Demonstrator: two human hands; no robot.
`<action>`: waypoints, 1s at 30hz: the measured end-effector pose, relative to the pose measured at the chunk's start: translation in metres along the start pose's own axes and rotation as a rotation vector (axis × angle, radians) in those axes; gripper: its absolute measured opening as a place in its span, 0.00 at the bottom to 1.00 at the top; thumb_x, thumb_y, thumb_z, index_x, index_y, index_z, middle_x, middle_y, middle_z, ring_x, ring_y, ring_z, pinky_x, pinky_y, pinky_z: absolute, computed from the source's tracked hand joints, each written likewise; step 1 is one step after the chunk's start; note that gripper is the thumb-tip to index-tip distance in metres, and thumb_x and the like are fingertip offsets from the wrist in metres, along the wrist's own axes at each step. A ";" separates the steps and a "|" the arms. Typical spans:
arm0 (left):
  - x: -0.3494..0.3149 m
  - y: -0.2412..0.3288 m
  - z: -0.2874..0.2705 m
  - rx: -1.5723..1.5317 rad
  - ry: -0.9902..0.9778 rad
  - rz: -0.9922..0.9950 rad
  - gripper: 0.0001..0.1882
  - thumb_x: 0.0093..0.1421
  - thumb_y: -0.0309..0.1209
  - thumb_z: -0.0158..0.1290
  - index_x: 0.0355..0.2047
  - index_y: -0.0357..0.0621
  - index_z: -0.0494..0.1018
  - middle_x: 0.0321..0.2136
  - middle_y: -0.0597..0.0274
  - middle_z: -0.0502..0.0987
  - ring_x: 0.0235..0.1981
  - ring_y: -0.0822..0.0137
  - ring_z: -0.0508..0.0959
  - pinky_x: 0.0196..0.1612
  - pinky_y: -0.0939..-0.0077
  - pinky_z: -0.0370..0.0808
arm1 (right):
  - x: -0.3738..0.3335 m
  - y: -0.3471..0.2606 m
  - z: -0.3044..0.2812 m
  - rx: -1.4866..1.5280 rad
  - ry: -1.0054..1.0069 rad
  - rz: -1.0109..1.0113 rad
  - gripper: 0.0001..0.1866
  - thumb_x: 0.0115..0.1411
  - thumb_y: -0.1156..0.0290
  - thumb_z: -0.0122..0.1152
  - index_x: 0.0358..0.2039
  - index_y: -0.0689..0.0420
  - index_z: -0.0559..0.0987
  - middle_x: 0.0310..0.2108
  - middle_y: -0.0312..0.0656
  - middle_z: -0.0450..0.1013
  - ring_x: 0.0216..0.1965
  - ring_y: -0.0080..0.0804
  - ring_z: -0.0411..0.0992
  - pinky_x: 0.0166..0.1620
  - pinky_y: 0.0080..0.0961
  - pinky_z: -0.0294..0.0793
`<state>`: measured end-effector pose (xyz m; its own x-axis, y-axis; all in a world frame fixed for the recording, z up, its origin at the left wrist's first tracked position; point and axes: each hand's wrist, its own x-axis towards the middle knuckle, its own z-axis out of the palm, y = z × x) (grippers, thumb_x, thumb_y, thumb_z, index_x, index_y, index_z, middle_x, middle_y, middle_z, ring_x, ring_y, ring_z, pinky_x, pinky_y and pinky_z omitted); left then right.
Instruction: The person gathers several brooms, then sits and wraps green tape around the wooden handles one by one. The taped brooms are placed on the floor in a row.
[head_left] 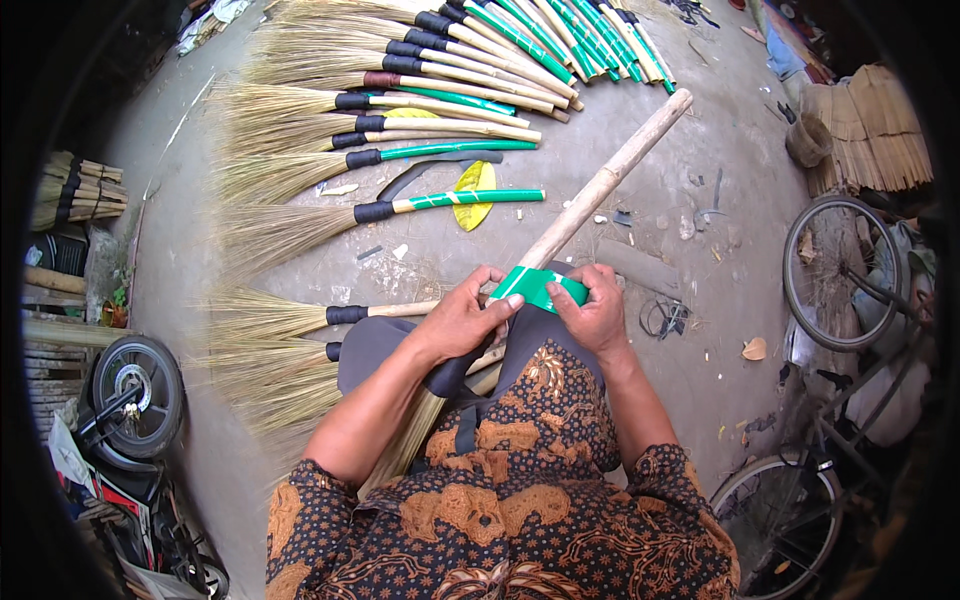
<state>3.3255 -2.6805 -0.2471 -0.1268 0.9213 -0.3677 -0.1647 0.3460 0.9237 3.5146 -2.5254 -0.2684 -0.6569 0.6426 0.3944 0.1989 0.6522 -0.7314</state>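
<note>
Across my lap lies a grass broom, its bare wooden handle [612,180] slanting up and away to the right and its bristles tucked under my left forearm. My left hand [462,322] is closed around the lower handle, thumb pressing on a shiny green plastic strip [536,284]. The strip crosses the handle and stretches to my right hand [594,312], which pinches its other end between thumb and fingers. A black-bound neck [446,378] shows below my left wrist. Two more brooms lie left of my knee, one with a black binding [346,315].
Several finished-looking brooms [430,62] fan out ahead, some handles wrapped green. A yellow leaf [474,196] lies under one green-wrapped handle [480,198]. A motorcycle wheel [136,398] stands at left, a bicycle wheel [842,272] at right. Scraps litter the concrete floor [720,400].
</note>
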 end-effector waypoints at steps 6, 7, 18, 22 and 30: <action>-0.001 0.018 0.008 0.602 0.183 0.283 0.22 0.72 0.43 0.59 0.54 0.38 0.69 0.30 0.50 0.79 0.31 0.52 0.81 0.38 0.57 0.77 | 0.009 -0.016 0.010 -0.017 0.064 -0.044 0.14 0.59 0.62 0.78 0.30 0.58 0.82 0.29 0.42 0.80 0.34 0.44 0.74 0.43 0.40 0.74; -0.002 0.021 0.011 0.769 0.303 0.277 0.22 0.72 0.44 0.58 0.54 0.39 0.70 0.31 0.46 0.79 0.32 0.46 0.81 0.39 0.53 0.77 | 0.010 -0.017 0.011 -0.027 0.056 -0.048 0.14 0.59 0.62 0.78 0.30 0.58 0.82 0.29 0.42 0.80 0.34 0.44 0.74 0.43 0.40 0.74; 0.012 0.022 0.007 0.796 0.214 0.100 0.25 0.78 0.49 0.48 0.53 0.35 0.70 0.32 0.47 0.80 0.33 0.55 0.84 0.42 0.63 0.79 | 0.017 -0.013 0.007 -0.060 -0.008 -0.081 0.13 0.62 0.68 0.73 0.26 0.58 0.78 0.25 0.42 0.75 0.33 0.43 0.72 0.39 0.37 0.72; 0.015 0.008 0.011 0.419 0.295 0.225 0.23 0.78 0.47 0.49 0.54 0.37 0.70 0.29 0.50 0.80 0.32 0.51 0.83 0.39 0.59 0.78 | 0.010 -0.009 0.007 0.104 0.085 -0.045 0.13 0.62 0.68 0.73 0.26 0.59 0.77 0.27 0.42 0.76 0.33 0.43 0.72 0.40 0.37 0.72; 0.019 0.018 0.021 0.941 0.486 0.338 0.20 0.80 0.46 0.45 0.51 0.39 0.70 0.33 0.59 0.78 0.35 0.67 0.80 0.39 0.65 0.77 | 0.011 0.001 0.009 0.032 0.052 -0.079 0.15 0.63 0.64 0.73 0.26 0.57 0.78 0.26 0.45 0.75 0.31 0.47 0.71 0.40 0.40 0.70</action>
<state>3.3402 -2.6531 -0.2357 -0.4286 0.8973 0.1058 0.7327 0.2766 0.6218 3.5009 -2.5213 -0.2697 -0.6306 0.6103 0.4795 0.1238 0.6890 -0.7141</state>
